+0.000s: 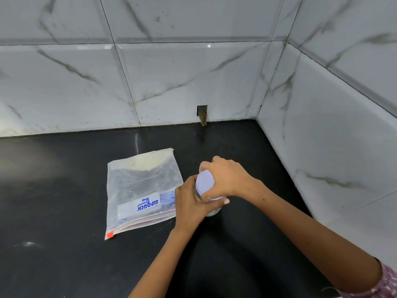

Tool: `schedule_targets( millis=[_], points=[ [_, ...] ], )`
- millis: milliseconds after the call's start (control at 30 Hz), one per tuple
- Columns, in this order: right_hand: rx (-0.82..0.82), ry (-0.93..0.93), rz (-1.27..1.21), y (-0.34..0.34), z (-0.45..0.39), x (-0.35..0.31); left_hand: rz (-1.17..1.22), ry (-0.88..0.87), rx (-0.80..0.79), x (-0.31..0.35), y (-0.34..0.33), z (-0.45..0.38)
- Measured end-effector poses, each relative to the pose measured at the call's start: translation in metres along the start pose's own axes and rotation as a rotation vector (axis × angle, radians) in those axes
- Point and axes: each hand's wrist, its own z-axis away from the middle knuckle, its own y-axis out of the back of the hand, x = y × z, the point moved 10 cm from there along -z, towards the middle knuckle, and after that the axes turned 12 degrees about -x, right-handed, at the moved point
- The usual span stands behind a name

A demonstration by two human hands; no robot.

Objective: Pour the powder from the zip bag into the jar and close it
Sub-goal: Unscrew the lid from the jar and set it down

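1. Two hands on one jar (211,209), near the middle of the black counter (64,190).
2. Left hand (190,203) wrapped round the side of the jar, fingers curled, holding it up straight.
3. Right hand (223,179) on top of the jar, fingers and thumb curled round the pale purple lid (205,182), gripping it.
4. Both arms reaching in from the near side of the jar, the right one with a bit of pink patterned sleeve (384,284) at the elbow end.
5. Only a little of the jar showing under the hands: clear glass, with something pale at the bottom. Cannot tell how full.
6. Lid sitting over the mouth of the jar, tipped a bit toward the bag. Cannot tell if screwed tight.
7. Zip bag (141,190) lying flat just left of the jar, its edge touching the left hand.
8. Some pale powder (146,161) left in the far end of the bag, away from the zip. The rest of the bag see-through and flat.
9. Blue words and a white patch on the bag, and a small orange tab (110,235) at its near corner.
10. Grey marble wall tiles (193,78) behind and right of the jar.
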Motion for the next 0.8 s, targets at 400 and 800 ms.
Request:
schedule_targets(
  millis=[400,800],
  points=[
    [0.127,0.334,-0.625,0.041,-0.015,0.019,0.068,-0.15,-0.303,0.008,0.011,-0.004],
    [0.286,0.159,-0.841,-0.052,-0.065,0.072,-0.512,-0.1,-0.196,-0.038,0.086,0.012]
  ],
)
